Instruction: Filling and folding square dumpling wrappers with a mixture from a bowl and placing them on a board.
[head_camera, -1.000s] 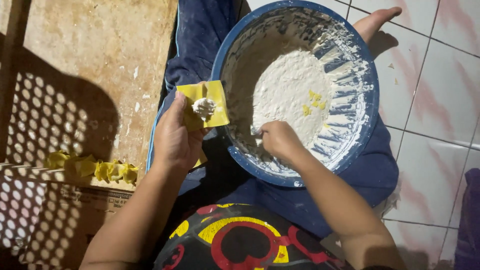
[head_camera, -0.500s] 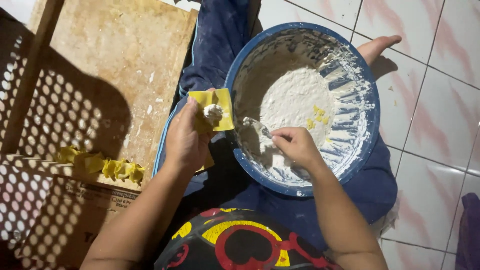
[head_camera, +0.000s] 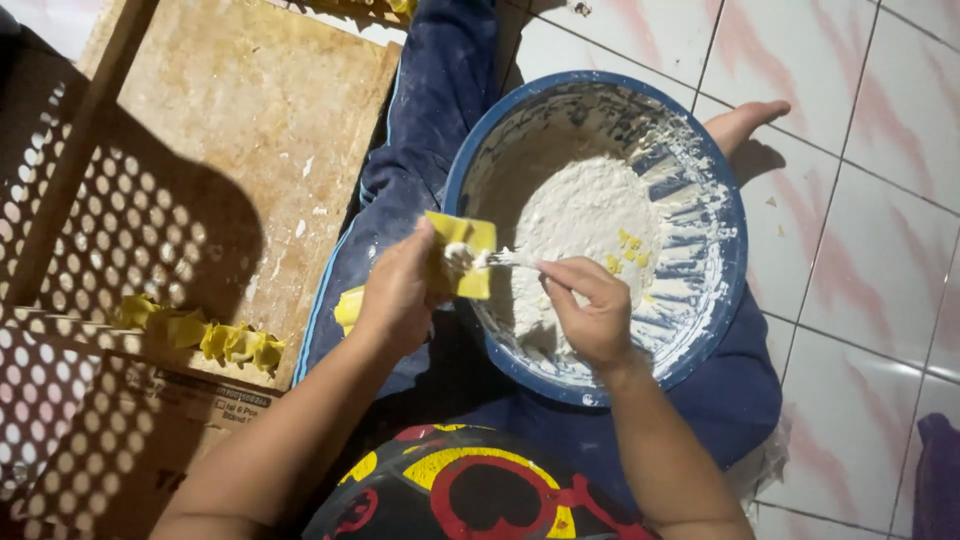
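Head cam, left to right, all placed vs the blue bowl (head_camera: 728, 300) on my lap. Far left of bowl: folded yellow dumplings (head_camera: 225, 342) in a row on a wooden ledge, w/ a worn wooden board (head_camera: 250, 130) above them. Just left of bowl rim: my left hand (head_camera: 398, 292), fingers curled & pinching a yellow wrapper square (head_camera: 475, 236), held flat over the rim's left edge; more yellow wrappers (head_camera: 348, 308) peek out under that hand. Over the bowl's lower left: my right hand (head_camera: 592, 312), fingers pressed together, gripping a small utensil (head_camera: 508, 258) whose tip touches a white filling dab on the wrapper. Inside bowl: white filling paste (head_camera: 580, 215), smeared up the walls. Right of bowl: tiled floor (head_camera: 860, 180).
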